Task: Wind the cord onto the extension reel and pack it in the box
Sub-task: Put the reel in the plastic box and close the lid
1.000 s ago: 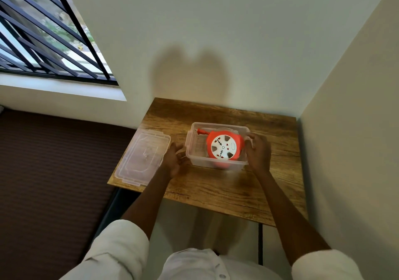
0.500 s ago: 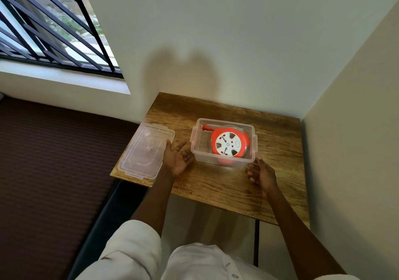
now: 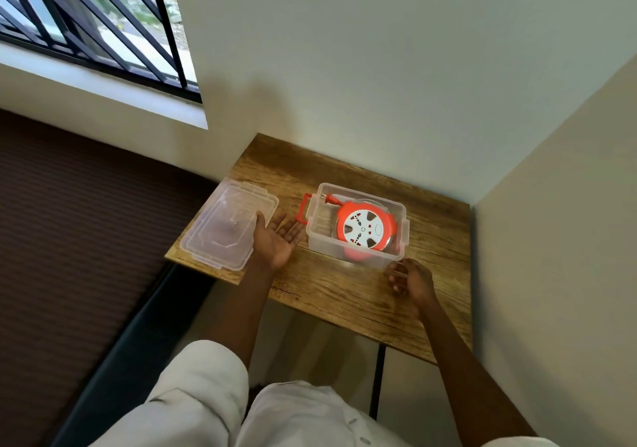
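An orange and white extension reel [image 3: 364, 231] lies inside a clear plastic box [image 3: 358, 256] with red side latches on the wooden table [image 3: 344, 291]. Its orange plug [image 3: 329, 199] rests at the box's far left corner. The clear lid [image 3: 224, 229] lies flat to the left, overhanging the table's edge. My left hand [image 3: 275, 239] is palm up and open between lid and box, thumb touching the lid's right edge. My right hand [image 3: 410, 279] hovers just in front of the box's near right corner, fingers loosely curled, holding nothing.
The table stands in a corner, with walls close behind and to the right. A barred window [image 3: 86, 22] is at the upper left. A dark ribbed surface [image 3: 69, 239] lies to the left, below the table's level.
Both hands have come off the box: the right one drew back toward me to the near right corner, the left one moved left and turned palm up beside the lid.
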Action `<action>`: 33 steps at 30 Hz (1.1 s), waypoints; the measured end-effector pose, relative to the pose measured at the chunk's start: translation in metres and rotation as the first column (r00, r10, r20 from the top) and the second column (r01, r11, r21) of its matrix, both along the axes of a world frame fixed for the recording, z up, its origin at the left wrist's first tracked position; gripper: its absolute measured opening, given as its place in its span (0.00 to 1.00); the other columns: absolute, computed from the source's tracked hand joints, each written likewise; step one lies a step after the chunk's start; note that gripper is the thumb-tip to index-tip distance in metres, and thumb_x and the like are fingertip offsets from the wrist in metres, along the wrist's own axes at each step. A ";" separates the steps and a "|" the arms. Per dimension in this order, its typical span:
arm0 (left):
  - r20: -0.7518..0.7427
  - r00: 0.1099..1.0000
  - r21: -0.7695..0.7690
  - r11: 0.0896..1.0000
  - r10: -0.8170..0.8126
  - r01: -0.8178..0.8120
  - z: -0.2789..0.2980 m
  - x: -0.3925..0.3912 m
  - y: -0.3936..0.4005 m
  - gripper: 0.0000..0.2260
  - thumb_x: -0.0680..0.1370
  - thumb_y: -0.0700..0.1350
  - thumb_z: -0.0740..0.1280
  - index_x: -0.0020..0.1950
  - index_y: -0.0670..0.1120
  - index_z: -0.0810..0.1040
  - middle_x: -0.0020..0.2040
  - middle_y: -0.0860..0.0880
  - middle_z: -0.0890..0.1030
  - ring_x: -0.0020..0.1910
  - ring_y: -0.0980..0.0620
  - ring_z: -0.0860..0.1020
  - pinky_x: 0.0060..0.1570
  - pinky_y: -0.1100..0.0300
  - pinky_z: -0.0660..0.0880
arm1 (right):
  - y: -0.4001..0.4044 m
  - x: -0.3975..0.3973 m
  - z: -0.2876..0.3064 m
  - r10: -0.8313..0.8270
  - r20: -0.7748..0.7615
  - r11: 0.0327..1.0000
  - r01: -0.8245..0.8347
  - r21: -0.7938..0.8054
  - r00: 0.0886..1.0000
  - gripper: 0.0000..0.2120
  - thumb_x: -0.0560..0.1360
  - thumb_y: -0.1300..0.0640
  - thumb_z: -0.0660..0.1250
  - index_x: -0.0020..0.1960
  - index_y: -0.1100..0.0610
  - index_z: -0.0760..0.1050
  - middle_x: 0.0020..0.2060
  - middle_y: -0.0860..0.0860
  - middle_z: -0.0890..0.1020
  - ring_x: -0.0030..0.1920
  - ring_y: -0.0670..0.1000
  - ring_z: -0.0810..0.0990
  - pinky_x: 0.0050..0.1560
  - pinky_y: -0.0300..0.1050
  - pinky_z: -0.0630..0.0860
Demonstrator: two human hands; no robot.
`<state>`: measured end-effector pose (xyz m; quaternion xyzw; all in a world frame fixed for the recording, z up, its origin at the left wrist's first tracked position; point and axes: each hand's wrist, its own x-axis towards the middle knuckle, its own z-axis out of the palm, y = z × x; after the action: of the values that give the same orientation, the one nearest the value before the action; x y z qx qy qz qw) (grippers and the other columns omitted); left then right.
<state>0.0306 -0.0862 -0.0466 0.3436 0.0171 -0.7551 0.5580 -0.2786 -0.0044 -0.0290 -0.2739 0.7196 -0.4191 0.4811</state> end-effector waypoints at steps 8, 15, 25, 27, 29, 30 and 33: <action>0.390 0.918 -0.173 0.973 -0.073 0.151 0.023 -0.014 0.011 0.23 0.85 0.58 0.53 0.67 0.42 0.74 0.64 0.42 0.79 0.63 0.45 0.78 0.67 0.50 0.72 | 0.020 0.005 -0.001 -0.023 -0.016 0.999 0.024 0.048 1.000 0.13 0.83 0.54 0.62 0.57 0.60 0.81 0.48 0.60 0.85 0.35 0.52 0.78 0.32 0.42 0.72; 0.947 0.320 -0.141 0.904 0.004 0.405 0.026 -0.034 0.001 0.14 0.81 0.44 0.67 0.67 0.46 0.78 0.62 0.48 0.79 0.58 0.49 0.80 0.50 0.61 0.80 | 0.019 0.002 -0.002 -0.069 -0.009 0.997 0.070 0.042 0.998 0.12 0.83 0.56 0.61 0.59 0.60 0.80 0.49 0.60 0.86 0.37 0.53 0.80 0.33 0.43 0.73; 0.980 0.193 -0.106 0.928 0.038 0.357 0.023 -0.040 0.000 0.14 0.80 0.44 0.68 0.66 0.44 0.77 0.59 0.49 0.79 0.54 0.52 0.79 0.41 0.69 0.74 | -0.001 0.011 0.004 -0.075 0.116 0.997 0.075 0.008 0.990 0.13 0.82 0.54 0.59 0.58 0.55 0.81 0.50 0.58 0.86 0.37 0.52 0.80 0.30 0.41 0.73; 0.964 0.266 -0.063 0.938 -0.031 0.340 0.023 -0.034 -0.003 0.13 0.81 0.47 0.67 0.63 0.45 0.78 0.57 0.49 0.81 0.54 0.50 0.80 0.44 0.63 0.78 | -0.003 0.011 0.002 -0.089 0.114 0.996 0.087 0.018 0.990 0.14 0.82 0.53 0.59 0.59 0.55 0.81 0.49 0.57 0.87 0.37 0.51 0.80 0.29 0.41 0.73; 0.950 0.299 -0.019 0.946 -0.084 0.323 0.023 -0.032 -0.010 0.09 0.81 0.47 0.66 0.58 0.45 0.79 0.55 0.47 0.83 0.53 0.48 0.82 0.52 0.52 0.81 | -0.003 0.011 0.002 -0.099 0.129 0.995 0.098 0.015 0.987 0.14 0.83 0.53 0.58 0.59 0.55 0.81 0.49 0.57 0.87 0.37 0.51 0.80 0.30 0.41 0.73; 0.943 0.316 0.005 0.953 -0.105 0.303 0.022 -0.032 -0.013 0.07 0.81 0.46 0.66 0.56 0.46 0.79 0.54 0.46 0.83 0.52 0.47 0.82 0.54 0.50 0.81 | -0.004 0.010 0.003 -0.101 0.140 0.995 0.100 0.011 0.985 0.13 0.83 0.54 0.58 0.58 0.56 0.80 0.48 0.58 0.87 0.36 0.50 0.79 0.30 0.41 0.72; 0.868 0.457 0.120 0.976 -0.193 0.184 0.019 -0.032 -0.017 0.07 0.81 0.43 0.66 0.54 0.43 0.81 0.53 0.44 0.84 0.50 0.46 0.83 0.50 0.52 0.82 | -0.007 0.008 0.001 -0.103 0.145 0.995 0.101 0.015 0.984 0.14 0.83 0.54 0.58 0.58 0.57 0.80 0.47 0.59 0.87 0.33 0.50 0.78 0.30 0.41 0.71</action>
<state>-0.0014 -0.1036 -0.0271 0.6821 -0.3045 -0.5311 0.4001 -0.2708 -0.0109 -0.0284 -0.2037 0.6972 -0.4594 0.5112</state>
